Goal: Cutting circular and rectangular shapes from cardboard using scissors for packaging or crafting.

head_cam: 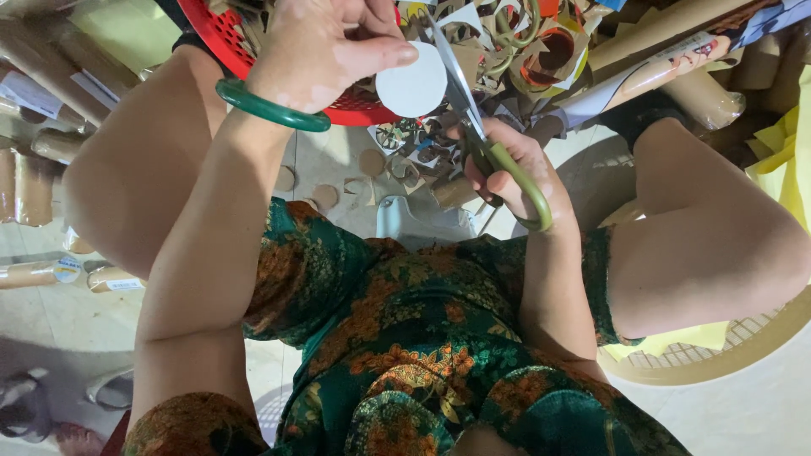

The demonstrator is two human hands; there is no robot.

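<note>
Above a red basket point(221, 38) of cardboard scraps point(507, 38), left-hand fingers point(372, 55) pinch a white disc point(411, 84), right-hand fingers point(498, 181) gripping scissors point(473, 127).

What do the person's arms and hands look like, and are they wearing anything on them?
Both arms are bare, with no sleeves reaching the forearms. The left hand has a smooth round green bangle around its wrist. The right hand has no bracelet, ring or glove that shows. Near the shoulders begins a dark green dress with orange and gold flower patterns.
</note>
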